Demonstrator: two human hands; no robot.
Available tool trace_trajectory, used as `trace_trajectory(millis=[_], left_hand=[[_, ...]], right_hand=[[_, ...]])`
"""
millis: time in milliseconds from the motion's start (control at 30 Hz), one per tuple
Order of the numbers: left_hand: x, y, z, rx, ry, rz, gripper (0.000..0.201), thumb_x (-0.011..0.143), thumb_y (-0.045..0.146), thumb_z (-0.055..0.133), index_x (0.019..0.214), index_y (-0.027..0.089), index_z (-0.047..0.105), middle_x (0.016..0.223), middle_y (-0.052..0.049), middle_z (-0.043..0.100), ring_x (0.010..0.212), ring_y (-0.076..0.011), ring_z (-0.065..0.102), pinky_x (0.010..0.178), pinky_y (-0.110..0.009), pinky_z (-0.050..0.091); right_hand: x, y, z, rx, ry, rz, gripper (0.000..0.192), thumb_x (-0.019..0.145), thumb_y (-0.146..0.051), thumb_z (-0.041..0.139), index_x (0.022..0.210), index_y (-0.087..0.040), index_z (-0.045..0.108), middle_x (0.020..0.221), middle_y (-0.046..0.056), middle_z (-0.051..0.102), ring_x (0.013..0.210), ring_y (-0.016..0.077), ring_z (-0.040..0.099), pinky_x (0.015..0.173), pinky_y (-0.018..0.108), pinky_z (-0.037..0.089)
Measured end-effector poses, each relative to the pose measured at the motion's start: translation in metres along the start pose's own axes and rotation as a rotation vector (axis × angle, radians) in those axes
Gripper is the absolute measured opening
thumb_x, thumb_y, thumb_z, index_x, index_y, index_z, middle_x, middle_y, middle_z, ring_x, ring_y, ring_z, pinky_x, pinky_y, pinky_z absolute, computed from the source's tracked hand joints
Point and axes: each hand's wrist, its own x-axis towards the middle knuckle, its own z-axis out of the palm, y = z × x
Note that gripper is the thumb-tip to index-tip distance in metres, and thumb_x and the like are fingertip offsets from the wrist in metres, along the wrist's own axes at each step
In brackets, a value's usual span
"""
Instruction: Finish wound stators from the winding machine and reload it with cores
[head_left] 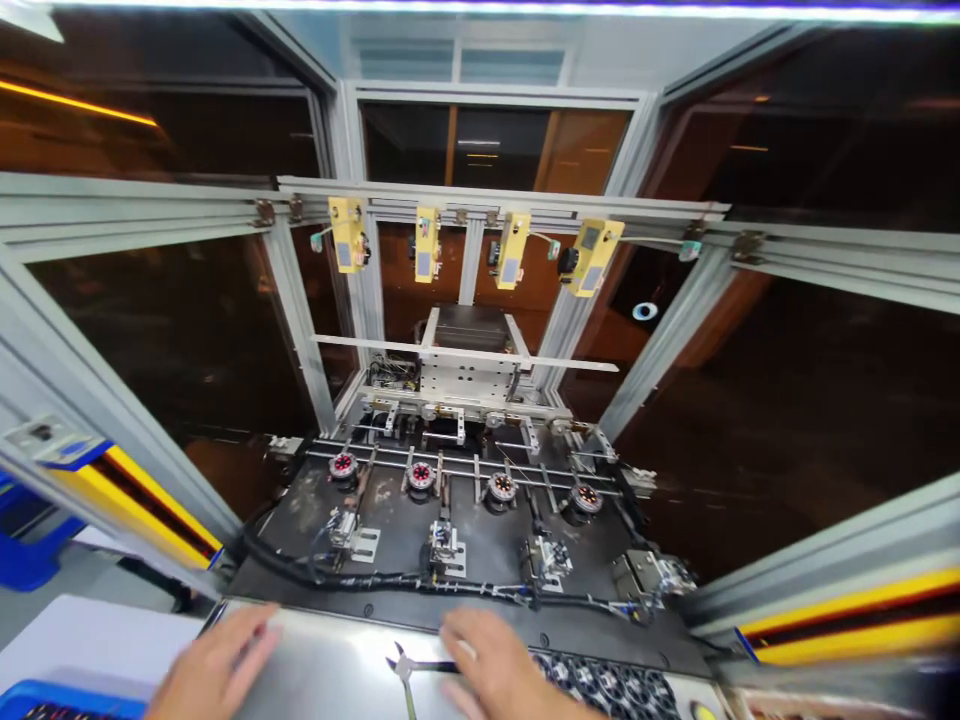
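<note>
A pair of cutting pliers (403, 668) lies on the bright metal plate (322, 660) at the front edge, jaws spread. My left hand (217, 665) is at the plate's left end, slightly blurred, its fingers apart and nothing in them. Over the plate's right part is my right hand (491, 660), fingers and thumb apart. The black handle of the pliers runs up to it; whether the hand touches that handle is hard to see. Right beside this hand sit rows of black round parts (607, 685), partly covered by it.
Behind the plate, a dark machine bed (397, 520) carries several round fixtures (420, 478), small clamps (446, 545) and a black cable bundle (360, 580). Yellow sensor boxes (427, 245) hang from a rail. Yellow light-curtain posts (139, 505) flank the opening. A blue tray (71, 695) stands lower left.
</note>
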Motion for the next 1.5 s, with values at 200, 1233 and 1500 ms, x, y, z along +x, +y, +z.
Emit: trace_trajectory(millis=[200, 1233, 1500], left_hand=[[0.152, 0.0, -0.057, 0.274, -0.131, 0.128, 0.039, 0.088, 0.046, 0.059, 0.115, 0.018, 0.066, 0.118, -0.012, 0.068, 0.116, -0.029, 0.06, 0.102, -0.051, 0.044], [0.271, -0.046, 0.047, 0.265, -0.637, 0.192, 0.035, 0.089, 0.033, 0.064, 0.121, 0.019, 0.061, 0.139, -0.011, 0.054, 0.126, -0.0297, 0.052, 0.103, -0.056, 0.042], [0.277, -0.047, 0.051, 0.287, -0.642, 0.167, 0.033, 0.089, 0.032, 0.064, 0.119, 0.019, 0.062, 0.139, -0.01, 0.055, 0.126, -0.0295, 0.052, 0.104, -0.056, 0.042]], right_hand=[[0.129, 0.087, -0.089, -0.085, -0.065, -0.092, 0.027, 0.093, -0.03, 0.058, 0.114, -0.015, 0.063, 0.12, 0.017, 0.063, 0.113, 0.0297, 0.059, 0.097, 0.049, 0.048], [0.206, 0.138, -0.025, -0.019, -0.256, -0.047, 0.034, 0.093, -0.033, 0.062, 0.122, -0.016, 0.058, 0.135, 0.011, 0.054, 0.122, 0.0284, 0.054, 0.1, 0.052, 0.047], [0.216, 0.144, -0.033, 0.0, -0.329, -0.057, 0.027, 0.094, -0.032, 0.061, 0.115, -0.015, 0.062, 0.122, 0.009, 0.062, 0.109, 0.0236, 0.061, 0.093, 0.046, 0.053]])
